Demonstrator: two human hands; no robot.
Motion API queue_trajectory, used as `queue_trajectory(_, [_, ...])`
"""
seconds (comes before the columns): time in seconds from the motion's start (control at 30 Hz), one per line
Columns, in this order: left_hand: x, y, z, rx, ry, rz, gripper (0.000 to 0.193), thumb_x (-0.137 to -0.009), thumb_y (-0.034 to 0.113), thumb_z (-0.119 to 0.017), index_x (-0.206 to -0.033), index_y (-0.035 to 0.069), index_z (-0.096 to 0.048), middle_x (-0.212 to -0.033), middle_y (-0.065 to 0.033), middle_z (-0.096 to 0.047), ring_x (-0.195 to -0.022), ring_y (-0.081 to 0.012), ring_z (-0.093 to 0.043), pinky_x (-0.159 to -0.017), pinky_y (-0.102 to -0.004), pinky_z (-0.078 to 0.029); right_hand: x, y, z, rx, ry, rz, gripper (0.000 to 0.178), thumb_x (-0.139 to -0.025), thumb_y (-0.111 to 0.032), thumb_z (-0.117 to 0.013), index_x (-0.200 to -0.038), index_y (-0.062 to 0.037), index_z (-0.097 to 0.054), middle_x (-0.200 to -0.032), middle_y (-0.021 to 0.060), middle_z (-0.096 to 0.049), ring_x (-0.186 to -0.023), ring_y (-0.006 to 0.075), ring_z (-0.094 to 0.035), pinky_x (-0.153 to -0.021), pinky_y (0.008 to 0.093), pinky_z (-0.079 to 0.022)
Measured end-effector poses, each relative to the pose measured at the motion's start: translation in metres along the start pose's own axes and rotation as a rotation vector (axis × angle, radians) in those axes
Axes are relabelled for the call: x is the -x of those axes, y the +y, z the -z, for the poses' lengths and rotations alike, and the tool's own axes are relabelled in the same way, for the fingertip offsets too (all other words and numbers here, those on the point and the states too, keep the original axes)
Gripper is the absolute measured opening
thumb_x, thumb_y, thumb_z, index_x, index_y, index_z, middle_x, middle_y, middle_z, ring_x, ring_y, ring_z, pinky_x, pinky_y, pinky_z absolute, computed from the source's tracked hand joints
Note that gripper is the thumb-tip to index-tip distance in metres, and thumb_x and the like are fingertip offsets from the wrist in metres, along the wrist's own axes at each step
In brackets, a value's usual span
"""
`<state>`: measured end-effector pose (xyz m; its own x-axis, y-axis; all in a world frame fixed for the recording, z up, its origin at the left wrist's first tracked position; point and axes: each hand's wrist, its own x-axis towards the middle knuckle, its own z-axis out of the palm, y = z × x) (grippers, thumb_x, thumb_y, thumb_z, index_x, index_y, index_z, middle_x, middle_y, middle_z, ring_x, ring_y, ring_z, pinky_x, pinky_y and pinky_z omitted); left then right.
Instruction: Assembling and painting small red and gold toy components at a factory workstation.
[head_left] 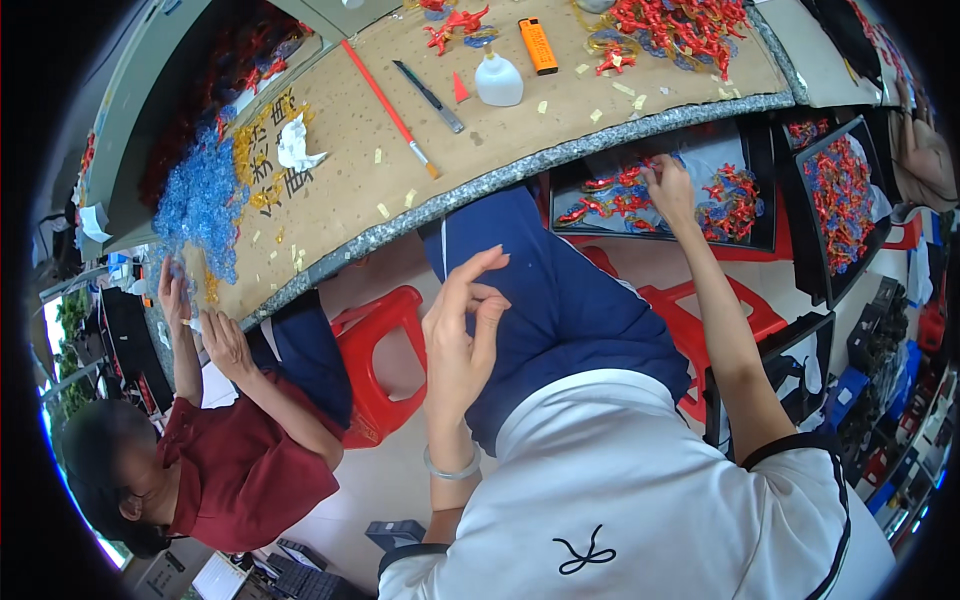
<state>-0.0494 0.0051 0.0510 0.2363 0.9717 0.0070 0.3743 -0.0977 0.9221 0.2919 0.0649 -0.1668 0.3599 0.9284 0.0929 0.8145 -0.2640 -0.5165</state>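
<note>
My left hand (462, 335) is raised over my lap, its fingers loosely curved and apart from the thumb, with nothing seen in it. My right hand (672, 192) reaches into a black tray (660, 243) at the table's front edge. Its fingers are bent together among small glossy red figures (628, 204) with blue and yellow clear parts; what they pinch, if anything, is too small to make out. Another cluster of red figures (732, 190) lies in the same tray, just right of that hand.
Brown-covered table (340, 210) bears a red stick (385, 105), a cutter knife (428, 97), a white bottle (499, 80), an orange box (538, 46), red pieces (680, 30) and blue clear pieces (200, 195). A second filled tray (842, 205) stands right. At left, a co-worker's hands (228, 345) work.
</note>
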Motion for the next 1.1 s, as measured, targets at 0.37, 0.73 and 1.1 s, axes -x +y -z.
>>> queue_trajectory(0.37, [-0.007,0.005,-0.034,0.131,-0.173,0.040,0.029,-0.087,0.002,-0.056,-0.116,-0.001,-0.056,-0.112,-0.0119,-0.060,-0.077,-0.0146,-0.061,-0.064,-0.0244,-0.050,0.014,-0.006,0.042,-0.253,0.203,-0.303,0.015,-0.075,-0.013,-0.068,-0.079,0.0017,-0.069,-0.065,0.0148,-0.066,-0.062,0.0258,-0.065,-0.059,0.0340,-0.049])
queue_trajectory(0.73, [-0.039,-0.002,-0.040,0.371,-0.302,-0.125,0.050,-0.080,-0.005,-0.062,-0.128,-0.002,-0.048,-0.116,-0.0131,-0.059,-0.108,-0.0178,-0.054,-0.090,-0.0288,-0.043,0.062,-0.160,0.121,-1.418,-1.105,-0.555,0.014,-0.080,-0.006,-0.062,-0.085,0.0066,-0.065,-0.073,0.0087,-0.063,-0.055,0.0088,-0.050,-0.051,0.0214,-0.038])
queue_trajectory(1.1, [-0.011,0.003,-0.004,0.726,0.305,0.173,0.050,-0.077,-0.004,-0.070,-0.123,-0.005,-0.049,-0.100,-0.0133,-0.062,-0.090,-0.0163,-0.062,-0.075,-0.0276,-0.055,0.066,-0.255,0.124,-1.100,-0.626,-0.113,0.016,-0.085,-0.013,-0.065,-0.090,0.0013,-0.068,-0.081,0.0083,-0.068,-0.069,0.0085,-0.062,-0.060,0.0198,-0.047])
